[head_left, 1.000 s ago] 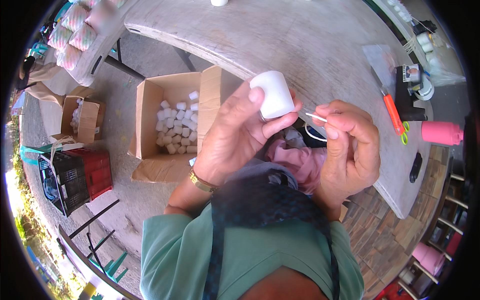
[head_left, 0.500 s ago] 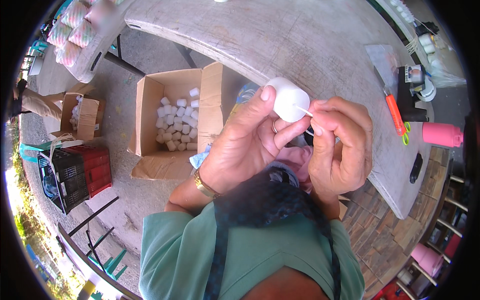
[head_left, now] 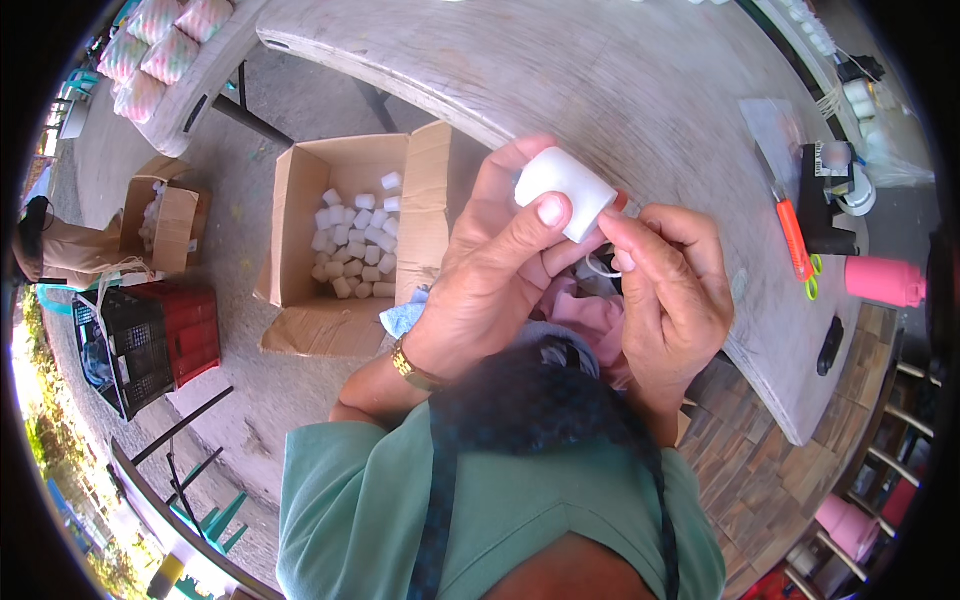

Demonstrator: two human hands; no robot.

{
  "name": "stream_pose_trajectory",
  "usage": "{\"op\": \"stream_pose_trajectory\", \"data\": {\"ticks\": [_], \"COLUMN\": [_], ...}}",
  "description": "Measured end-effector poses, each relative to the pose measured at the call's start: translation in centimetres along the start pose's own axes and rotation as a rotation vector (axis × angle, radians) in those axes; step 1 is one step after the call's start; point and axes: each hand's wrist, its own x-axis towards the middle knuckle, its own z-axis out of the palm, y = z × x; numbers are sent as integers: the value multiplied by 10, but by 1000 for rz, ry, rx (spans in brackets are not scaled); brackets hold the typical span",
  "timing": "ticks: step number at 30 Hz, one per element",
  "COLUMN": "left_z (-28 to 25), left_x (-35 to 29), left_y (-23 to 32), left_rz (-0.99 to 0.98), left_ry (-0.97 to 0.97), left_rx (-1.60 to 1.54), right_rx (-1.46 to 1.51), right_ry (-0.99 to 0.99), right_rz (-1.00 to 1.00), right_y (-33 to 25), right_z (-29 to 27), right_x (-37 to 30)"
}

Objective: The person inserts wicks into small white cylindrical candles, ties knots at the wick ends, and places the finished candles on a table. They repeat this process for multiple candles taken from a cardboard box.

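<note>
My left hand (head_left: 490, 260) is wrapped round a short white candle (head_left: 568, 188), thumb along its side and fingers beneath it. The candle lies tilted, one flat end facing my right hand (head_left: 672, 285). That hand is closed, thumb and forefinger pinched at the candle's lower right end on a thin white wick (head_left: 601, 269), which curves down below the fingers. Just where the wick meets the candle is hidden by my fingertips. To the left, an open cardboard box (head_left: 283, 215) holds several similar small white cylinders (head_left: 357, 237).
A worn grey table (head_left: 430, 62) runs ahead and to the right, bearing an orange-handled knife (head_left: 792, 235), green scissor handles (head_left: 813, 275) and a pink container (head_left: 884, 281). A crate (head_left: 140, 345) and smaller box (head_left: 177, 228) stand left. Pink cloth (head_left: 585, 318) lies below my hands.
My left hand has turned the candle, so its side now shows and the end faces right. My right fingers have moved slightly down and left, close against that end.
</note>
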Motion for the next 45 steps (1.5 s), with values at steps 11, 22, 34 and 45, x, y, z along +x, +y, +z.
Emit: {"op": "stream_pose_trajectory", "data": {"ticks": [11, 22, 34, 45], "left_z": [-5, -2, -4, -3], "left_x": [3, 4, 6, 15], "left_y": [-11, -16, -22, -29], "left_rz": [151, 257, 213, 247], "left_ry": [-5, -8, -72, -94], "left_rx": [141, 297, 288, 399], "right_rx": [364, 449, 517, 482], "right_ry": [-29, 31, 76, 184], "right_rz": [241, 421, 447, 451], "right_y": [13, 15, 11, 12], "right_z": [0, -11, -4, -2], "right_x": [-12, -21, -19, -17]}}
